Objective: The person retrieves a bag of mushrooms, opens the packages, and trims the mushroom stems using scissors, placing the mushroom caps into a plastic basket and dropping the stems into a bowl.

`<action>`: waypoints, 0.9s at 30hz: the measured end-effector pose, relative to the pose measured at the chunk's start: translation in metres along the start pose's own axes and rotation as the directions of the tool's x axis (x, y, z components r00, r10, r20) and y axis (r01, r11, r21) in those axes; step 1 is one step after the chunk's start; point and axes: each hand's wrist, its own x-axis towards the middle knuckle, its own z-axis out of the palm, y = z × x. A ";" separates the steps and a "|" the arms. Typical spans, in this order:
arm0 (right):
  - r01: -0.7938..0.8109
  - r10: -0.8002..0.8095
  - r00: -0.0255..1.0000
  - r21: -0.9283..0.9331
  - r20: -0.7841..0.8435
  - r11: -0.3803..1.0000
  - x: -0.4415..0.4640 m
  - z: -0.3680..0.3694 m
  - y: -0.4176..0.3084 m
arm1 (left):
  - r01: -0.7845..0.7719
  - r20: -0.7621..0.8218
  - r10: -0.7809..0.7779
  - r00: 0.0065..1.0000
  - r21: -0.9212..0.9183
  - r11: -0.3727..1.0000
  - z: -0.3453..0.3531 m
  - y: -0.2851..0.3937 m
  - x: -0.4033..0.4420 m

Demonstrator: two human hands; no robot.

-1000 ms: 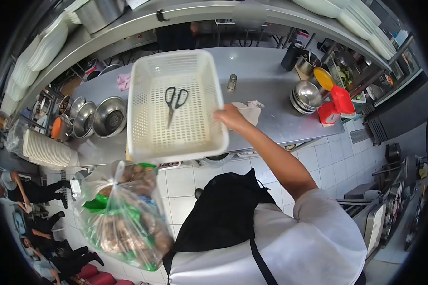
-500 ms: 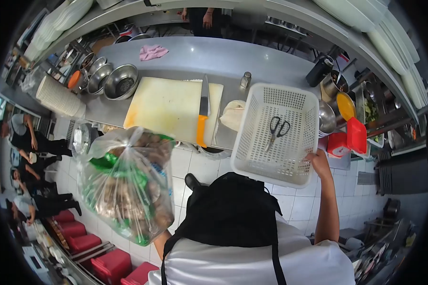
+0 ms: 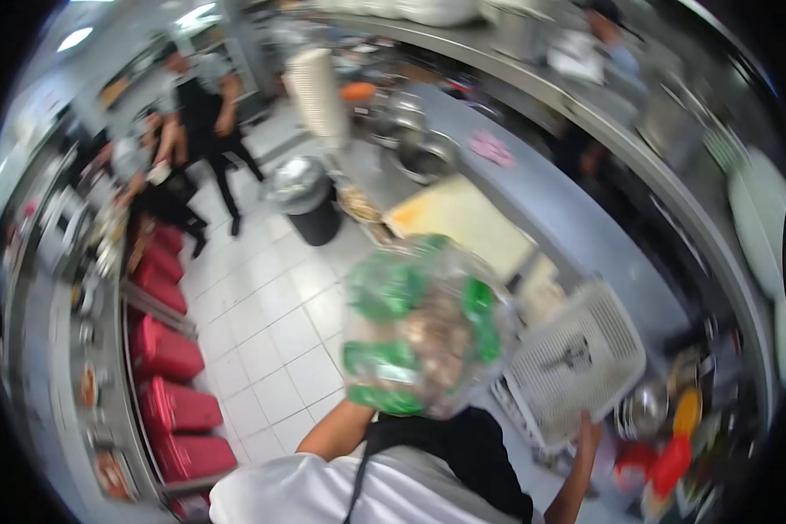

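A big clear plastic bag [image 3: 424, 336] with green printing and brownish contents is held up in front of my body. My left hand [image 3: 364, 410] supports it from below; the bag hides most of the fingers. My right hand [image 3: 590, 428] is closed on the near rim of a white perforated plastic basket [image 3: 541, 397]. Inside the basket lies a pair of scissors [image 3: 576, 351], blurred by motion. Just beyond the bag, a pale cutting board [image 3: 463, 214] rests on the counter, with a knife [image 3: 522, 266] partly visible at its right end.
Metal bowls [image 3: 426, 157], a stack of pale containers [image 3: 316, 92] and a pink cloth [image 3: 492, 148] are on the counter. A black bin [image 3: 310, 214] stands on the tiled floor. Red bins [image 3: 166, 345] line the left side. Several people stand at the far left.
The view has swung left and is blurred. The bag has come across in front of my body, nearer the basket. My right hand stays at the basket's rim.
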 end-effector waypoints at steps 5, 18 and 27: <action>0.004 -0.016 1.000 -0.392 -0.026 0.920 0.006 -0.026 0.018 | 0.065 0.165 -0.055 0.985 -0.055 0.996 0.041 0.008 0.044; 0.347 -0.609 0.792 -0.791 -0.041 0.504 -0.077 0.143 -0.166 | -0.252 0.429 -0.043 0.902 0.607 0.754 0.094 0.177 0.318; 0.568 -0.504 0.810 -0.616 0.299 0.546 -0.041 0.305 -0.191 | -0.585 0.715 0.401 0.572 0.699 -0.410 0.186 0.151 0.317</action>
